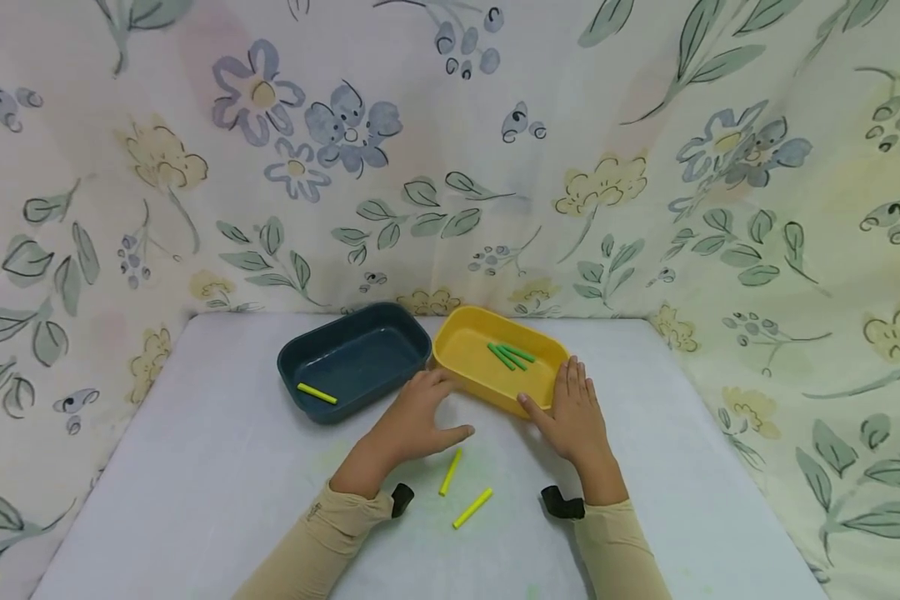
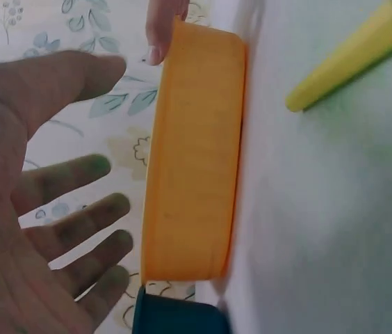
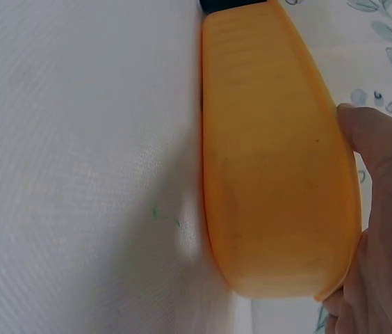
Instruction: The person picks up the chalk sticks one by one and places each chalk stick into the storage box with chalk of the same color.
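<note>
A yellow tray (image 1: 471,379) holds several green sticks (image 1: 512,357). My right hand (image 1: 576,417) rests at its near right corner, with the thumb over the near rim and the fingers stretched along the right side. In the right wrist view, the thumb (image 3: 366,129) touches the tray's rim. My left hand (image 1: 412,421) hovers in front of the two trays, fingers spread and palm bare in the left wrist view. Two yellow sticks, one nearer the left hand (image 1: 451,472) and one closer to me (image 1: 472,508), lie on the table.
To the left of the yellow tray, nearly touching it, stands a dark blue tray (image 1: 360,407) with one yellow stick (image 1: 317,393) inside. A white cloth (image 1: 217,467) covers the table. Floral fabric (image 1: 450,167) hangs behind and at both sides.
</note>
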`<state>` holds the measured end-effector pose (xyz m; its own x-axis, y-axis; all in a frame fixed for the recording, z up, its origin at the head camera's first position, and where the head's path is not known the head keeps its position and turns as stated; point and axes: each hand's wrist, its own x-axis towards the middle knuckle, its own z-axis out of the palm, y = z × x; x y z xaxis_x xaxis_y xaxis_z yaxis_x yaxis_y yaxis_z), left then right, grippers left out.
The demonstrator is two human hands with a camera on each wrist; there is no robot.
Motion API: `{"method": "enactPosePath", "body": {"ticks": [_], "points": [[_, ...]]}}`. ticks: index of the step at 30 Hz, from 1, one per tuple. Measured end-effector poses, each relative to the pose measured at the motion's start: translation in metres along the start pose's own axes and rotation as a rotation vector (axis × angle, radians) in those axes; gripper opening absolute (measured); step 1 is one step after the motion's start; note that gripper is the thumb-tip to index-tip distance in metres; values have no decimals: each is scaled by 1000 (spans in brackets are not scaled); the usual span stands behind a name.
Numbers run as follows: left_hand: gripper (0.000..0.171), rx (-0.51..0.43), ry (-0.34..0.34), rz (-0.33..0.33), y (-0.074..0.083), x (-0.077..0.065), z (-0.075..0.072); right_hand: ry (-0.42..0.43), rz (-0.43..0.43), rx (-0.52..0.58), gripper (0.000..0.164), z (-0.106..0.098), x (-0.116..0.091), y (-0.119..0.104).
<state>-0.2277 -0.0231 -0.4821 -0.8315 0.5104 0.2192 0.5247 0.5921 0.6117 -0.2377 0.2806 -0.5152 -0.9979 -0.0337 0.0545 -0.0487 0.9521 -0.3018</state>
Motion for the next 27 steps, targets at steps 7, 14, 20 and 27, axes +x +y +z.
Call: {"method": "enactPosePath", "body": {"ticks": [7, 14, 20, 27], "points": [[65, -17, -161, -3, -5, -21, -2, 9, 1, -2, 120, 0, -2, 1], [79, 23, -256, 43, -16, -32, 8, 6, -4, 0, 120, 0, -1, 0], [87, 29, -305, 26, -16, -36, 12, -7, -6, 2, 120, 0, -1, -1], [87, 35, -319, 7, -14, -36, 12, 9, -6, -3, 119, 1, 1, 1]]}}
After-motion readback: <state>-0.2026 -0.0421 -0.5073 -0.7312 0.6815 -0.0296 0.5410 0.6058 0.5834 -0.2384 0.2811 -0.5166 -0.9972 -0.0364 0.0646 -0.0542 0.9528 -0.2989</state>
